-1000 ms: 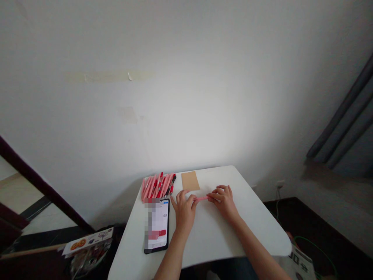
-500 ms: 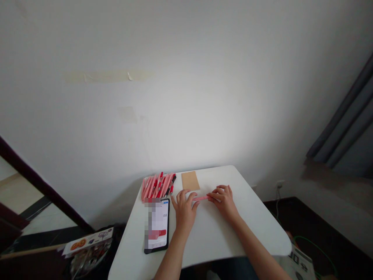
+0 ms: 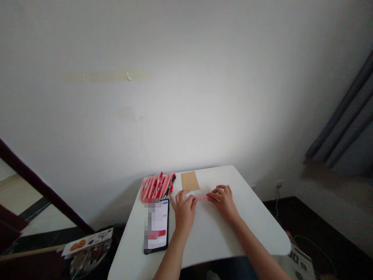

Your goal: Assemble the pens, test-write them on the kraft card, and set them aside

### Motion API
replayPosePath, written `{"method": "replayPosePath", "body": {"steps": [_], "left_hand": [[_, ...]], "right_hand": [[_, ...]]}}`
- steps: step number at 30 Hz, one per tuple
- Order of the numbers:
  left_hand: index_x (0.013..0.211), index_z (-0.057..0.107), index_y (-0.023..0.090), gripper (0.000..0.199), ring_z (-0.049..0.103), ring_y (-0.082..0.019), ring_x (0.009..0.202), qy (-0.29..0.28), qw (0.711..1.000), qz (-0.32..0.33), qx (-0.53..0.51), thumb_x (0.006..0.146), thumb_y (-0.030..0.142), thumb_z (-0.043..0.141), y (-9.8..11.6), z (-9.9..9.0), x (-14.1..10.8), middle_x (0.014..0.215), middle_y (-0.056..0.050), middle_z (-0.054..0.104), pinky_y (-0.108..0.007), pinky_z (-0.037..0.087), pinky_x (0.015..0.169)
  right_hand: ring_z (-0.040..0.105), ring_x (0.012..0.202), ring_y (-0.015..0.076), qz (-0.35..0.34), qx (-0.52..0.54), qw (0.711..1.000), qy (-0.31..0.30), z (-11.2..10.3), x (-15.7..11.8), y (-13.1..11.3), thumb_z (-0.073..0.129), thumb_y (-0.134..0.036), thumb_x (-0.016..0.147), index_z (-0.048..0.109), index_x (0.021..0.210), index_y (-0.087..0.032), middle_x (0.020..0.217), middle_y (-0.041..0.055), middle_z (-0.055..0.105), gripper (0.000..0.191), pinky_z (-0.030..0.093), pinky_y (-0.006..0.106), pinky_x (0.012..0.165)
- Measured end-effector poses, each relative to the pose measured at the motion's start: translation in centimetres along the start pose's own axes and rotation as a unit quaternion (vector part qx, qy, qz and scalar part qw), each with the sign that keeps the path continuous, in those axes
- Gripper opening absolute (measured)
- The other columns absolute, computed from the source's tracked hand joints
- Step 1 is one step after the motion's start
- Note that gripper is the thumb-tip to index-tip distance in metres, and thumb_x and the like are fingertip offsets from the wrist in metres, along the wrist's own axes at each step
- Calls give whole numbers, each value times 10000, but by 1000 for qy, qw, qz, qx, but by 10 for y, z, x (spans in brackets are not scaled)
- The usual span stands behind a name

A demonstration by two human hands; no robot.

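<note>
A pink pen (image 3: 201, 198) lies crosswise between my two hands, low over the white table (image 3: 212, 233). My left hand (image 3: 184, 210) pinches its left end between thumb and index finger, the other fingers raised. At the right end, my right hand (image 3: 223, 202) grips it with the thumb and fingertips. Beyond my left hand is a flat tan card (image 3: 190, 181). Many pink, red and black pens (image 3: 157, 186) lie side by side at the table's back left. The pen's ends are hidden by my fingers.
A phone (image 3: 157, 227) with a lit screen lies left of my left hand. The wall (image 3: 204, 97) rises behind the table's back edge. On the floor at the left stands a bag with a printed box (image 3: 87, 243). A socket (image 3: 280, 183) with a cable is at the right.
My left thumb and index finger have closed together on the pen's left end; they were further apart before. My right hand has hardly moved. The phone's visible digits changed from 08 to 09.
</note>
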State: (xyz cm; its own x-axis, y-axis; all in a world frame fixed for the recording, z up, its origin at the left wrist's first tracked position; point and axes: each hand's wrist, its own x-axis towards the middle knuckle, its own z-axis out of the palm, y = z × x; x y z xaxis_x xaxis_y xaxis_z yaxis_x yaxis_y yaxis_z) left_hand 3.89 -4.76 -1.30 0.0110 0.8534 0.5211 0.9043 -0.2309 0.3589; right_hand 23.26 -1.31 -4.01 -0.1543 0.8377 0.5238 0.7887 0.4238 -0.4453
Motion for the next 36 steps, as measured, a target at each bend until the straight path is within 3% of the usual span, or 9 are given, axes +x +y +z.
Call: {"method": "replayPosePath", "body": {"steps": [3,7,15,36], "left_hand": [[963,680,287,194,457,-252,1184,2,1000,-1,-9,875,336,514,-1,0,0,1184,-61,587,-636,180,1085],[1104,628,299,312,466,-259,1179,5,1000,0,-25,795,341,637,-2,2,0,1180,-68,578,-633,172,1091],[916,657,280,111,465,-239,1192,2,1000,10,-20,839,286,578,1,-3,0,1165,-45,591,-615,163,1105],[847,686,241,239,460,-249,1177,18,1000,1,4,898,320,466,-2,2,-1,1162,-74,590,-631,208,1080]], "right_hand": [[485,1096,260,2,0,1000,0,1,0,1,607,-391,848,718,987,-409,918,14,691,179,186,585,1070],[485,1089,261,3,2,1000,4,3,0,2,617,-383,843,721,980,-402,920,13,691,173,183,590,1069],[497,1076,260,-5,-6,1000,10,0,0,-1,620,-373,842,720,981,-407,911,14,692,175,212,580,1063],[500,1069,256,-6,-9,1000,17,2,0,3,601,-358,854,720,995,-398,914,24,680,189,220,595,1064]]}}
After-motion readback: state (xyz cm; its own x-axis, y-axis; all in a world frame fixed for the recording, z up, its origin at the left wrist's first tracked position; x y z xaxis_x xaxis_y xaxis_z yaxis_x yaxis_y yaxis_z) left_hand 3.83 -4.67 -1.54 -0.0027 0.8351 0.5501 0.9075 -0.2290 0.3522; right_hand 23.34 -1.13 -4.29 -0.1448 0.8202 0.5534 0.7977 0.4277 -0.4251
